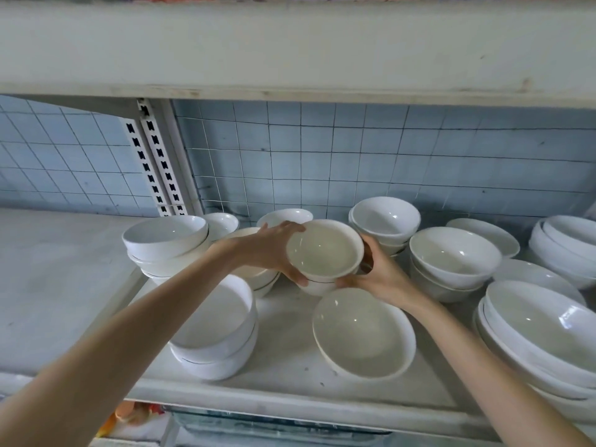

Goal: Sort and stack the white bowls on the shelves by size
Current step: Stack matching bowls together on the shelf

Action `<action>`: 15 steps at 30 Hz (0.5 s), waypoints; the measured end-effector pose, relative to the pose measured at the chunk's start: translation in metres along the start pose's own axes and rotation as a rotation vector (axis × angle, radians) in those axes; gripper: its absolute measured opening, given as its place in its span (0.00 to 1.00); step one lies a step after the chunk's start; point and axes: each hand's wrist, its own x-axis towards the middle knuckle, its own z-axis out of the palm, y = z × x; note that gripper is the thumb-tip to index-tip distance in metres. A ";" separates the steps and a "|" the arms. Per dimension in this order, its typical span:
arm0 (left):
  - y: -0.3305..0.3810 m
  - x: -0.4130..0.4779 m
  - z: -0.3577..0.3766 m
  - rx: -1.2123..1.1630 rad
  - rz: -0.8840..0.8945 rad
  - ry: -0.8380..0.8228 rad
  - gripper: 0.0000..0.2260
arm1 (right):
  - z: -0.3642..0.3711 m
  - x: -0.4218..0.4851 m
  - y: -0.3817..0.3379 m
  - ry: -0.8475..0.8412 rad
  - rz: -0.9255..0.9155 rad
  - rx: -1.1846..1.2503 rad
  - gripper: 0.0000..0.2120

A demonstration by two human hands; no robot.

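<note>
A small white bowl (324, 248) is tilted toward me in the middle of the shelf (290, 356), nested on another bowl beneath it. My left hand (274, 250) grips its left side and my right hand (379, 269) grips its right side. A wide shallow bowl (362, 333) lies just in front. Left of it stands a short stack of straight-sided bowls (216, 330). Another such stack (166, 243) sits at the back left. Round bowl stacks (385, 221) (453, 259) stand to the right.
Large oval dishes (541, 337) are stacked at the right front, with more big bowls (564, 243) at the far right. A slotted upright post (154, 156) and wire mesh back the shelf. An upper shelf board (290, 50) hangs overhead. A bare shelf (58, 269) lies to the left.
</note>
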 end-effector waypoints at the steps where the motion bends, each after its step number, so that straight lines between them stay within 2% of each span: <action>1: 0.001 -0.001 0.000 -0.012 0.004 0.012 0.47 | 0.000 0.000 0.000 -0.001 0.000 0.006 0.43; 5: 0.001 -0.004 0.000 -0.093 0.027 0.052 0.48 | -0.001 0.000 0.000 -0.014 -0.003 0.013 0.46; 7: -0.001 -0.005 0.000 -0.132 0.033 0.056 0.51 | -0.001 -0.001 0.000 -0.020 -0.007 0.018 0.49; 9: -0.003 -0.004 -0.001 -0.191 0.049 0.066 0.54 | 0.000 -0.001 -0.001 -0.019 -0.024 0.037 0.49; 15: 0.003 -0.007 -0.018 -0.567 0.086 0.072 0.57 | -0.006 0.001 -0.015 0.022 -0.084 0.174 0.49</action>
